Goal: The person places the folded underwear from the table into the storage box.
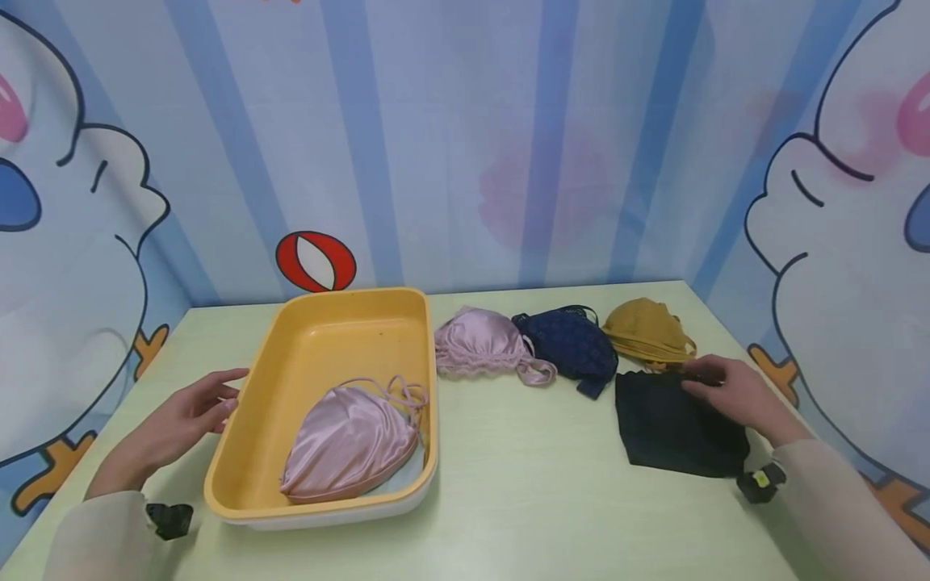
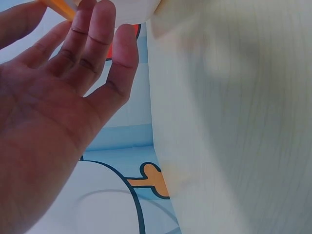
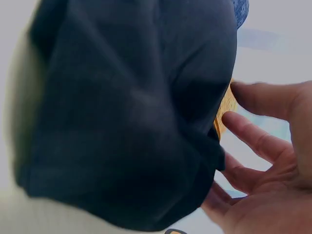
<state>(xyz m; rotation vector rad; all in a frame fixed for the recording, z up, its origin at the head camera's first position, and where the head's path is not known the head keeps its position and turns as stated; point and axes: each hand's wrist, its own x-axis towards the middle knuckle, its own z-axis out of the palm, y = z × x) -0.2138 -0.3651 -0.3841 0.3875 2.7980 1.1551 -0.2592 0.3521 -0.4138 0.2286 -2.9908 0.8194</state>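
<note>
My left hand [image 1: 182,415] is at the left side of a yellow bin [image 1: 250,403] with a white outside. Its fingers are loosely bent, fingertips at the rim; the left wrist view shows the bare palm [image 2: 53,112]. Inside the bin lies a pink satin bra [image 1: 352,440] with thin straps, over something pale, mostly hidden. My right hand [image 1: 734,395] is at the upper right edge of a black cloth garment [image 1: 676,428]. In the right wrist view, thumb and index finger stand apart, while other fingertips go partly out of sight by the garment's edge.
Along the back of the pale table [image 1: 523,484] lie a pink lace-trimmed bra [image 1: 483,343], a navy lace bra [image 1: 570,343] and a mustard bra [image 1: 647,331], side by side. A cartoon-printed curtain [image 1: 450,145] surrounds the table's back and sides.
</note>
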